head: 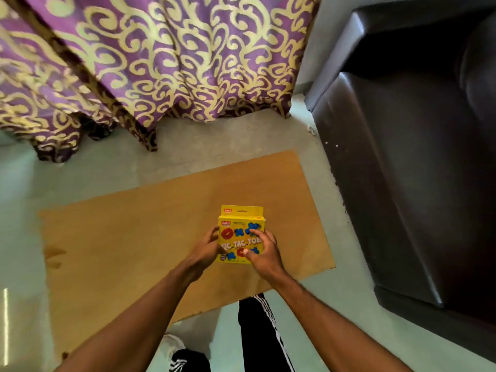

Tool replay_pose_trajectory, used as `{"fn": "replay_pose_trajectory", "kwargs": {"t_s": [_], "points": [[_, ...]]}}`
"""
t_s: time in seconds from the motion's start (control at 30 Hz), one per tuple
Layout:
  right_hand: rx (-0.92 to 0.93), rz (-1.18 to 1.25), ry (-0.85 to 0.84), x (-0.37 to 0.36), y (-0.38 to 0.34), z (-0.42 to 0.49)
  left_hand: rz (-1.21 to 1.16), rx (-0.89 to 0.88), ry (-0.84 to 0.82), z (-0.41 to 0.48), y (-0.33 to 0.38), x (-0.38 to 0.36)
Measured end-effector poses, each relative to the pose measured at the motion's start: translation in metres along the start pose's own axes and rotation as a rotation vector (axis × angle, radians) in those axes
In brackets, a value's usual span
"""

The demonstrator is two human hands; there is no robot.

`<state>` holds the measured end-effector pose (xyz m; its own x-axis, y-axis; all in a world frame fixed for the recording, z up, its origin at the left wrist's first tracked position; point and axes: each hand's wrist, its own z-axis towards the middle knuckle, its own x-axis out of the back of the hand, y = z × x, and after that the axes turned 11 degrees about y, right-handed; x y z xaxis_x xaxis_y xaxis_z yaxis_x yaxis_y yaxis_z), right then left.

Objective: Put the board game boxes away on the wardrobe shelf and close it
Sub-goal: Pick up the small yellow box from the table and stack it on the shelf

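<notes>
Legs in black trousers with white stripes (261, 331) and a white shoe (171, 345) show at the bottom, on the pale green floor (107, 167). Just past them, both arms reach out. The left hand (205, 249) holds the left edge of the small yellow cardboard tic tac toe box (240, 233), and the right hand (264, 255) holds its right side, with the thumb pressed on the front. So both hands are closed on the box, which is held over a flat brown wooden board (150, 237) that lies on the floor. I think the box could slip, because only fingertips pinch its thin sides. If it fell it might pop open and spill little pieces. No other game box can be seen here, and no wardrobe either, so the person must turn and walk to find it. To the right stands a big dark brown leather sofa (413, 157), close to the board, and a foot could bump it. Farthest away hangs a purple curtain with yellow swirls (161, 55), down to the floor.
</notes>
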<state>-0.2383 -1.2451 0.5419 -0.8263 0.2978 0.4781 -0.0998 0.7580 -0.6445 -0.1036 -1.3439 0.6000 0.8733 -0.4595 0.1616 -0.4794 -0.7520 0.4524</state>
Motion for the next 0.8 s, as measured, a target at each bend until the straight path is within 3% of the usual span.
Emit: {"fn": "replay_pose_trajectory", "kwargs": {"t_s": [0.33, 0.53, 0.8], "points": [[0.336, -0.102, -0.184, -0.116, -0.091, -0.210, -0.270, -0.197, 0.170, -0.140, -0.154, 0.220], [0.504, -0.112, -0.366, -0.238, -0.125, -0.356, -0.474, -0.262, 0.400, -0.238, -0.282, 0.365], [0.718, -0.184, -0.623, -0.391, -0.173, -0.441, -0.729, -0.298, 0.761, -0.273, -0.385, 0.495]]}}
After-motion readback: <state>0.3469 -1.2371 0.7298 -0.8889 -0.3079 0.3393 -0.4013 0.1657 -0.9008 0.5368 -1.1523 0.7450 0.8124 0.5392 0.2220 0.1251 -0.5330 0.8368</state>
